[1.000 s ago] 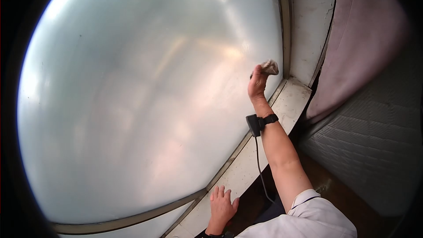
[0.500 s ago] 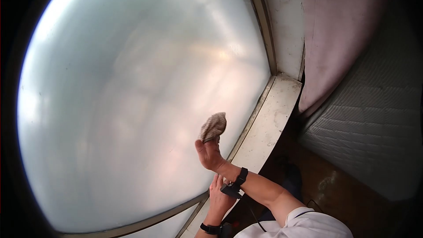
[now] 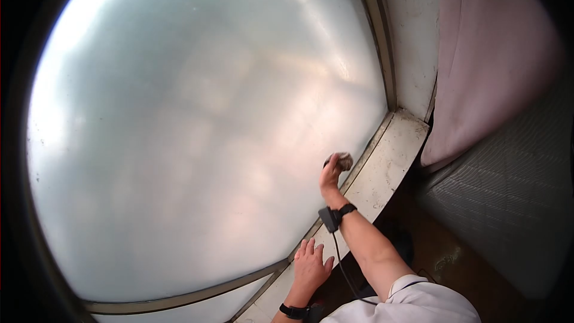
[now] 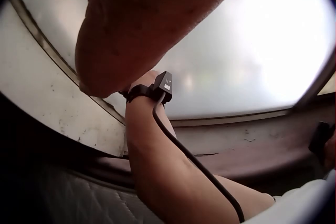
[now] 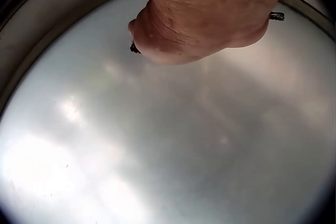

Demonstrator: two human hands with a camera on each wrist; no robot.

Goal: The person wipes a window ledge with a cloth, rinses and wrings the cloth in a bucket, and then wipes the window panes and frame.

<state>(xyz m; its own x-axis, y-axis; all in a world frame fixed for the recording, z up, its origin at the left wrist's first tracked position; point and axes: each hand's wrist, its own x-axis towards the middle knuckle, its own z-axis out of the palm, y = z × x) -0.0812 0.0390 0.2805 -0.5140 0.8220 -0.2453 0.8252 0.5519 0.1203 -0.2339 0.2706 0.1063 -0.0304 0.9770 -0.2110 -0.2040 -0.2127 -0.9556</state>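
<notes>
A frosted window pane (image 3: pixel 209 161) fills much of the head view. Low on its right side, near the bottom frame, my right hand (image 3: pixel 330 180) grips a small, crumpled grey-brown cloth (image 3: pixel 345 161) against the glass. The right wrist view shows the back part of this hand, with dark edges of the cloth (image 5: pixel 276 16) poking out at both sides; the fingers are hidden there. My left hand (image 3: pixel 311 266) rests by the corner of the window frame and sill, fingers extended and holding nothing. In the left wrist view it looms large and dark, its fingers out of sight.
A worn white sill (image 3: pixel 382 164) runs along the metal window frame (image 3: pixel 382 42). To the right hang a pink curtain (image 3: pixel 490 54) and a grey quilted cover (image 3: pixel 496 203). A black cable (image 3: pixel 339 257) trails from the right wrist camera (image 3: pixel 328 219).
My right hand swept the cloth down and left toward the left hand, then back up and right along the lower frame, ending lower than at first. My left hand stays by the frame corner.
</notes>
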